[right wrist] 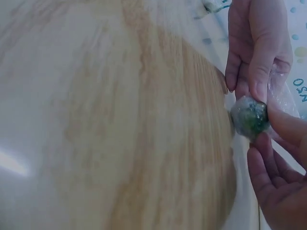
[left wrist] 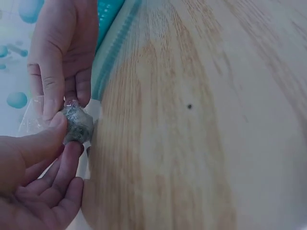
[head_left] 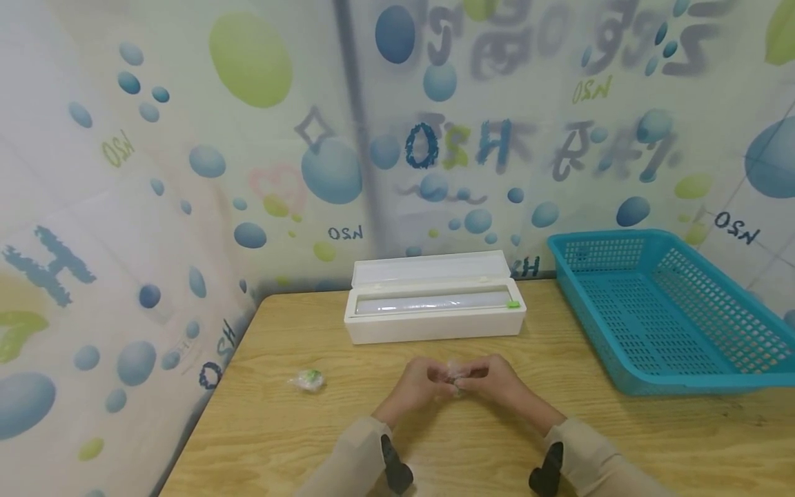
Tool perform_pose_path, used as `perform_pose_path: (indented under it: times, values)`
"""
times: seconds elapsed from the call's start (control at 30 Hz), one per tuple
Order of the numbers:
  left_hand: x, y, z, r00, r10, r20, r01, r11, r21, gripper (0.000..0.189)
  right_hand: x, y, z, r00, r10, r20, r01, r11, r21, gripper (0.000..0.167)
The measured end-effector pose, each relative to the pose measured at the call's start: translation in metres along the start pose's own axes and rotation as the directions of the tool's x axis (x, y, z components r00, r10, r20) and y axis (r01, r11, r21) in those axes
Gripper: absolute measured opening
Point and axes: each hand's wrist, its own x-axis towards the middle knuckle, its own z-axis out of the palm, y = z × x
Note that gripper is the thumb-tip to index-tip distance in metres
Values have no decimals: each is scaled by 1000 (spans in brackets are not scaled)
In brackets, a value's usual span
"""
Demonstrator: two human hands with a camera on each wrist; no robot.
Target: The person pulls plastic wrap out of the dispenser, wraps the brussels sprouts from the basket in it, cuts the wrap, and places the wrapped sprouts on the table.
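Note:
A small green item wrapped in clear plastic film is between my two hands, above the wooden table. My left hand pinches it from one side with thumb and fingers. From the other side, my right hand pinches the same bundle. Loose film spreads out beside the fingers in the left wrist view. What the green item is inside the film cannot be made out. A second film-wrapped green bundle lies on the table, left of my hands.
Behind my hands stands a white cling film box, lid raised, with a film roll and a green slider. A blue plastic basket sits at the right. A patterned curtain borders the wooden table behind and left.

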Motion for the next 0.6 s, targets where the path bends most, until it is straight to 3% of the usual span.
perform_pose_path:
  times: [0.4, 0.6]
  values:
    - [1, 2, 2, 996, -57, -71, 59, 998, 22, 11, -3, 0, 6, 996, -76, -44, 74, 996, -42, 31]
    - [0, 2, 3, 993, -59, -106, 58, 998, -15, 18, 2, 4, 2, 995, -70, 67, 75, 995, -67, 25]
